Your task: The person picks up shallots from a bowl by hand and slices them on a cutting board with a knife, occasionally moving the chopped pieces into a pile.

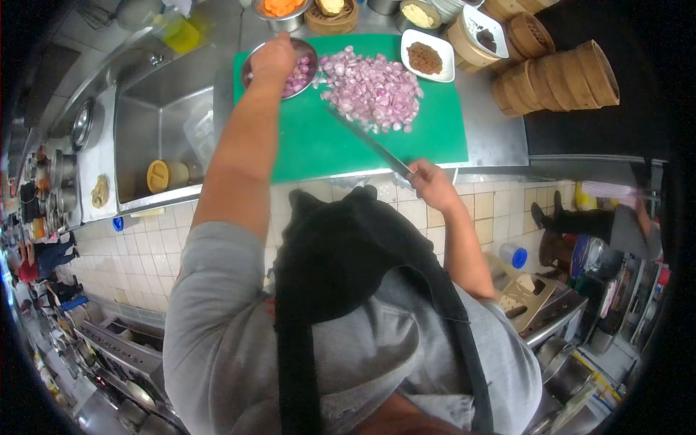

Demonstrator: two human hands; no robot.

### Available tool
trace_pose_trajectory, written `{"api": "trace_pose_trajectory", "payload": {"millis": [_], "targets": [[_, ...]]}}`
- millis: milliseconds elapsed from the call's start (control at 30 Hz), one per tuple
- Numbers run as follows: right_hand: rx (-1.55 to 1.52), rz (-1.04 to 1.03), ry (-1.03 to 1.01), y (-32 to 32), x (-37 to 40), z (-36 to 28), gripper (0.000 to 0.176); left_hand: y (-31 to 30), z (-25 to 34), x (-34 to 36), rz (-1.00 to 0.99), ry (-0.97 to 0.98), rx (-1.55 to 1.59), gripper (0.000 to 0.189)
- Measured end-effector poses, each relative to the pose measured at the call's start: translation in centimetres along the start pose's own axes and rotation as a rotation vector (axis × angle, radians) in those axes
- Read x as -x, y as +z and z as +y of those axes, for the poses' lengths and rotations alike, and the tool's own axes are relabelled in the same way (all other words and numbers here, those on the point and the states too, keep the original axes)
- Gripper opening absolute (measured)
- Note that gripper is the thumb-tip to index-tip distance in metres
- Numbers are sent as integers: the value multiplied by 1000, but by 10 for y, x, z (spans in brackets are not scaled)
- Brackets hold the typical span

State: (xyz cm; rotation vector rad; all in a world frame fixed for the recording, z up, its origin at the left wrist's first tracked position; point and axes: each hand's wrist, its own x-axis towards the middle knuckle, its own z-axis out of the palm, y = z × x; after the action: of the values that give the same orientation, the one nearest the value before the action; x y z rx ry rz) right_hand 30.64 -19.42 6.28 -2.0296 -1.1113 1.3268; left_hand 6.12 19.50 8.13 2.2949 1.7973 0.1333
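Observation:
My right hand (431, 183) is closed round the handle of a kitchen knife (373, 147). Its blade slants up and left over a green cutting board (304, 156). Beyond the tip, a heap of sliced shallots (373, 90) spreads across the board. At the board's far left corner stands a metal bowl (310, 54) of whole peeled shallots (299, 77). Over this bowl is my left hand (274, 58), its fingers curled down into it; what they grip, if anything, is hidden beneath the hand.
A white dish (444, 49) of brown minced food sits at the board's far right. Bowls of sliced carrot (281, 7) and yellow food (417, 16) line the back. Bamboo steamers (558, 80) stack at right. On the left is a steel sink (156, 109). Other people are farther off both sides.

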Motion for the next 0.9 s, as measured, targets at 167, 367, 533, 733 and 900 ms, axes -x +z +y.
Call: {"api": "trace_pose_trajectory", "payload": {"millis": [167,367,533,733,900], "targets": [[16,10,-32,0,-4,7,19,-4,-2,7,-18,-29,53,35],[-6,11,-8,2,0,0,19,11,-30,8,8,156,200,28],[-46,8,5,4,4,-3,20,4,-49,13,-56,240,312,33],[-49,-6,20,4,2,-3,21,3,-37,33,44,306,-6,33],[-50,-5,17,5,1,-1,21,13,-37,26,-12,304,-54,32]]}}
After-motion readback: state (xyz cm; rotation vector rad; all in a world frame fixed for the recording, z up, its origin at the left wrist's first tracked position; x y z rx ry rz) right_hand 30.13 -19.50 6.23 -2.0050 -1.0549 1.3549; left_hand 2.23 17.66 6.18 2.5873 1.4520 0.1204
